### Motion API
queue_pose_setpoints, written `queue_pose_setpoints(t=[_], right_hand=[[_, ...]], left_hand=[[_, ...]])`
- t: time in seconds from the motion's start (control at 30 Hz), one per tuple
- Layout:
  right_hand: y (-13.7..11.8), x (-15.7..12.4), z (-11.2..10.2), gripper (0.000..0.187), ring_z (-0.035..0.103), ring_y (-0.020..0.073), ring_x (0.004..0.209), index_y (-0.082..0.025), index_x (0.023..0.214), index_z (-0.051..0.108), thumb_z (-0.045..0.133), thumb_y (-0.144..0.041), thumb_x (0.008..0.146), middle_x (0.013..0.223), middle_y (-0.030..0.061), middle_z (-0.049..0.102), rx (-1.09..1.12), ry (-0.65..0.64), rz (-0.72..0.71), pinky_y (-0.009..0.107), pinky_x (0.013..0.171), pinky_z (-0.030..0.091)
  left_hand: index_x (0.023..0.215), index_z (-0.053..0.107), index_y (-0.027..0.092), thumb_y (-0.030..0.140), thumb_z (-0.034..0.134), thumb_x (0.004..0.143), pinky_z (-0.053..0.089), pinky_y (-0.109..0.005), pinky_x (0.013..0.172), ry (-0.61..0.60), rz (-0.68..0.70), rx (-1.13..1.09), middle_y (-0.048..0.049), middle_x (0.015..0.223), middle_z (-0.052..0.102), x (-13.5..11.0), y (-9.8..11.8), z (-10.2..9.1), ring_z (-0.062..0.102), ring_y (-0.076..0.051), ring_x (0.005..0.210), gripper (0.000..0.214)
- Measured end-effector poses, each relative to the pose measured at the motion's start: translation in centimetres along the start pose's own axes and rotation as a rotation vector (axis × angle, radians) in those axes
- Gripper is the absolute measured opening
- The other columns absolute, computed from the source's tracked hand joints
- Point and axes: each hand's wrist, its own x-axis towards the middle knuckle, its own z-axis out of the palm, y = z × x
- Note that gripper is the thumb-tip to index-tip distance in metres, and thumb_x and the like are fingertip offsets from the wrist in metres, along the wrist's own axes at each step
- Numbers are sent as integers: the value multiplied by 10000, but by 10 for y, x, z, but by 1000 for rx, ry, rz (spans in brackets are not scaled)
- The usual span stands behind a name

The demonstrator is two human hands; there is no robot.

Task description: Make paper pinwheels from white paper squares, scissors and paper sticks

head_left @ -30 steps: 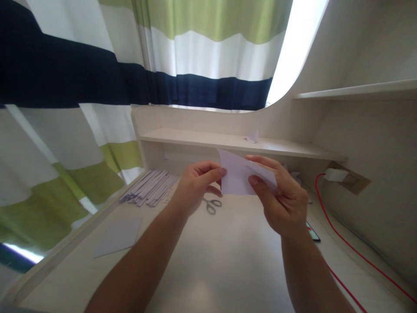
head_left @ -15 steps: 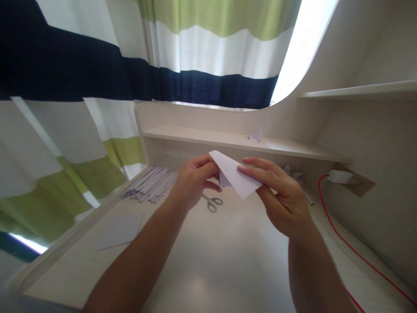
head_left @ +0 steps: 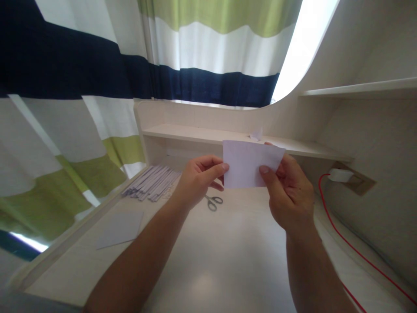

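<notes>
I hold a folded white sheet of paper up in the air above the desk, its flat face turned toward me. My left hand pinches its left edge between thumb and fingers. My right hand grips its right side, thumb on the front and fingers behind. Small scissors lie on the desk just below my left hand.
A row of several folded paper strips lies at the desk's back left, and a flat sheet at the near left. A paper scrap sits on the low shelf. A red cable runs along the right from a white plug. Striped curtains hang behind.
The paper was tilted with a corner pointing up half a second ago; now both hands have turned it upright and flat toward me, slightly higher.
</notes>
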Motion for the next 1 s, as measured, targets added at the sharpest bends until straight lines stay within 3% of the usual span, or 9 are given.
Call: queue_pose_setpoints(t=[0.1,0.2,0.33,0.53,0.73,0.8,0.93,1.0], right_hand=[[1,1,3,388,727,196,919,-383,1352,744,729,-255,986,1129,16,797,-53,215,-55,371,828,599],[-6,4,4,329,737,218,992,-397,1245,802,726,-212,984,1159,13,807,-72,284,-156,417,906,589],[-19,5,2,376,729,245,1098,-433,1198,823,699,-146,988,1189,4,792,-84,123,-169,443,952,583],[-20,3,-1,379,683,270,1239,-428,1214,823,691,-150,992,1397,17,704,-13,-95,-122,439,939,599],[-17,1,-3,355,707,230,1096,-408,1207,827,698,-158,991,1230,33,720,-84,-161,-151,405,909,595],[-15,0,-1,402,707,245,1139,-417,1307,779,703,-179,992,1301,38,722,-67,-110,-157,424,939,601],[-8,1,4,726,753,249,1108,-448,1604,485,760,-233,968,1313,51,770,89,119,-68,443,938,639],[-6,2,5,691,788,230,1007,-410,1575,536,787,-243,953,1187,50,821,119,184,-12,406,878,664]], left_hand=[[753,775,183,315,829,812,598,-202,499,20,3,15,-13,670,706,1,0,-1,680,-129,593,154],[749,776,187,308,826,815,594,-200,495,9,-1,10,-12,671,708,2,-1,-1,680,-126,589,147],[773,779,184,324,822,836,611,-215,517,-34,-13,4,-29,710,731,1,-1,-1,703,-138,613,159],[834,787,182,380,825,847,638,-239,540,-34,-18,-25,-40,735,738,0,0,0,722,-161,658,202],[849,788,180,384,848,837,648,-243,531,4,2,-61,-27,752,725,1,-2,0,718,-158,678,213],[848,781,178,389,852,831,638,-235,520,25,-1,-54,-24,736,724,2,-3,0,715,-154,654,223],[810,766,176,378,844,829,599,-210,503,63,13,13,-21,706,724,4,-4,-1,695,-138,610,217],[786,768,177,354,832,833,572,-194,494,62,32,57,-14,683,712,4,-3,-3,670,-122,588,194]])
